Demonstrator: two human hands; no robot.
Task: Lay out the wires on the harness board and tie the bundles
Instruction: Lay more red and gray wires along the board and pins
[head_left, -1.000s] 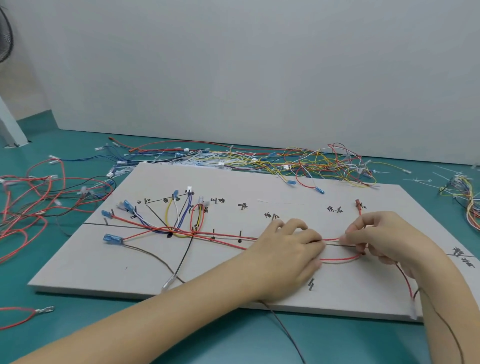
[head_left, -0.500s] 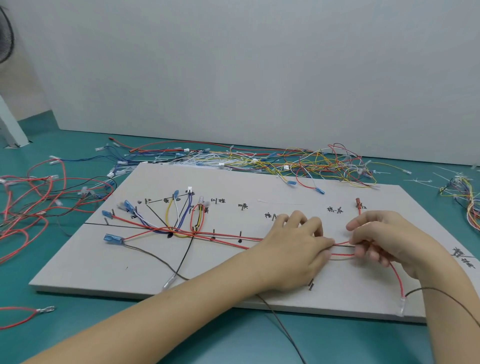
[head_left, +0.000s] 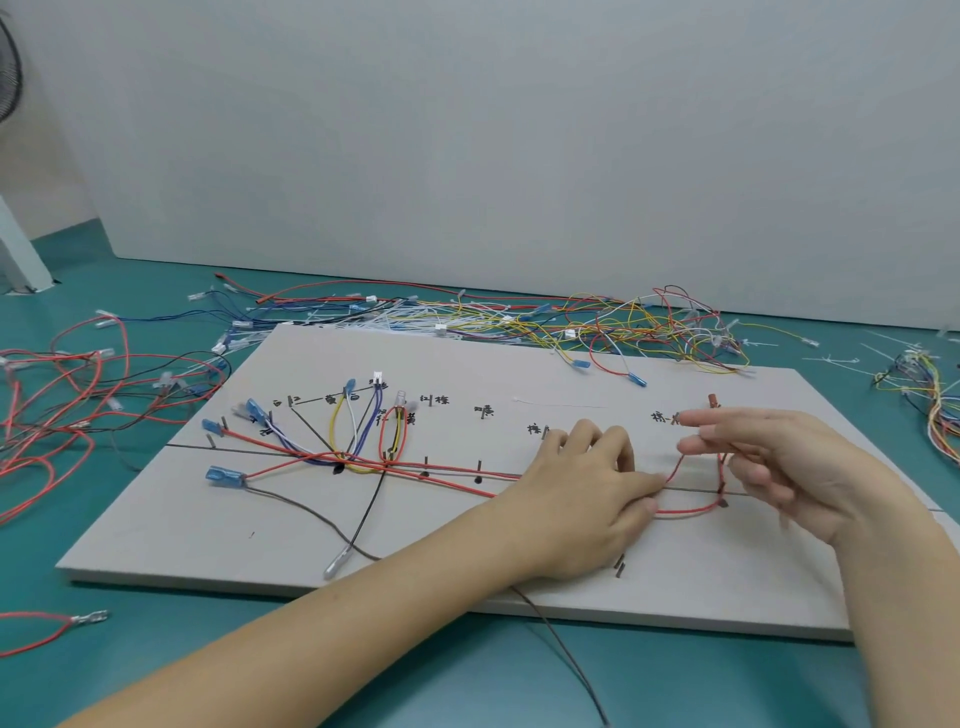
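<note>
Head view: the left hand (head_left: 587, 499) pins and pinches the red wire (head_left: 680, 512) on the harness board (head_left: 467, 561), its grip clamped; the right hand (head_left: 779, 467) hovers, fingers released. Routing is underway; next, likely seat the loop around the pegs before tying.

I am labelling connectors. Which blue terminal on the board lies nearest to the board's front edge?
The blue terminal at the lower left, joined to a red and a brown wire. The other blue ones lie farther back.
</note>
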